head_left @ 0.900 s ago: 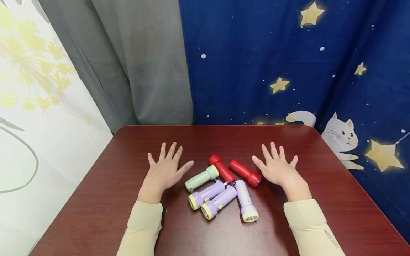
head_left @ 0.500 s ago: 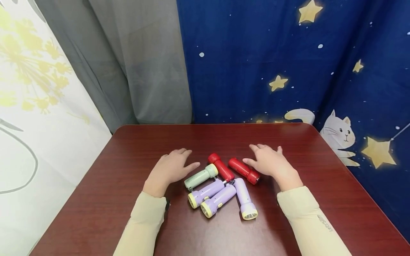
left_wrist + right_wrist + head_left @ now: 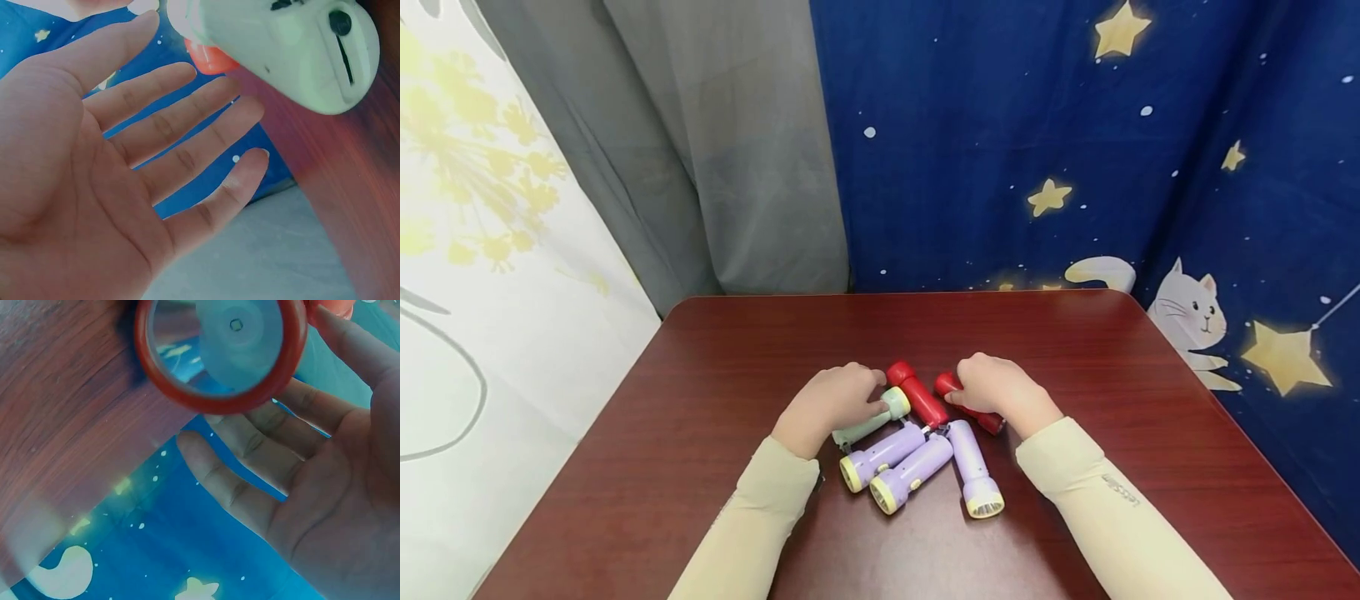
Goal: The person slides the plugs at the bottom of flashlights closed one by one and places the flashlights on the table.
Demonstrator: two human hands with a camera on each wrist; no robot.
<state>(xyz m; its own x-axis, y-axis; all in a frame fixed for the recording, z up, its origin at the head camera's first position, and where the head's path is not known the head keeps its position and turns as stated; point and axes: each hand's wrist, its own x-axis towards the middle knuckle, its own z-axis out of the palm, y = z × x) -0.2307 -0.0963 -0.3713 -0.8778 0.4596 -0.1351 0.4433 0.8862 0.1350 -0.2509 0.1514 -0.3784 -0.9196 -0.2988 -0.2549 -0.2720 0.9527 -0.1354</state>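
Observation:
In the head view my left hand [image 3: 831, 404] reaches over the pale green flashlight [image 3: 895, 403], thumb and fingers near its yellow-rimmed head. The left wrist view shows these fingers [image 3: 181, 156] extended and spread beside the green body. My right hand [image 3: 1006, 389] lies over a red flashlight [image 3: 947, 383], covering its middle. From the right wrist, the thumb [image 3: 356, 344] is at the red body while the other fingers stretch out beyond the lens end. Between the hands lie another red flashlight [image 3: 919, 396] and three purple ones, including a purple flashlight [image 3: 976, 473] at the right.
Two other purple flashlights lie side by side at the front, a left one [image 3: 883, 454] and a right one [image 3: 913, 475]. All rest on a dark red wooden table [image 3: 700, 492]. Behind its far edge hang a grey curtain [image 3: 760, 167] and a blue starry curtain [image 3: 962, 167].
Both hands, spread flat on the table at first, have lifted and moved inward to the flashlights, the left to the green one, the right to a red one. The flashlights stay in place.

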